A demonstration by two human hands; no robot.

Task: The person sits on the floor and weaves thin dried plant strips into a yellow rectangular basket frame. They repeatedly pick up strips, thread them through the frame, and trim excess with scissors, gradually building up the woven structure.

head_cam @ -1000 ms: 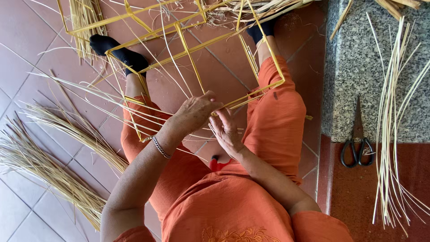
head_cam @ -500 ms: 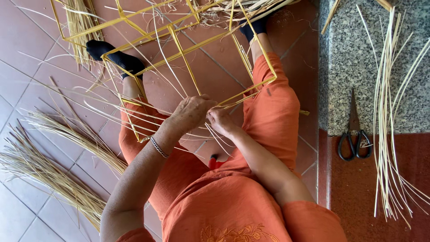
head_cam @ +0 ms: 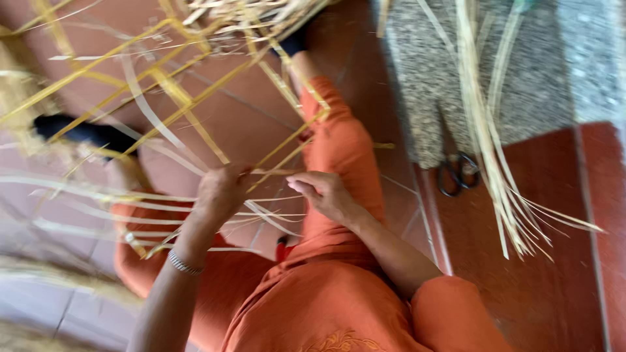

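A yellow frame of thin bamboo strips [head_cam: 195,124] rests across my orange-clad knees. My left hand [head_cam: 220,193] is closed around the near edge of the frame, where several pale loose strips [head_cam: 163,212] cross it. A metal bracelet sits on that wrist. My right hand [head_cam: 324,193] hovers just right of the left one, fingers partly curled toward the frame's near corner; the view is blurred and I cannot tell whether it pinches a strip.
Black scissors [head_cam: 456,173] lie on the speckled stone ledge [head_cam: 424,78] at the right, beside a long bundle of pale strips [head_cam: 492,150] that spills onto the red floor [head_cam: 554,261]. More strip bundles lie on the tiles at the left.
The camera has tilted and the view has blurred. My hands have come closer together at the frame's near edge, the right hand lifting toward the left.
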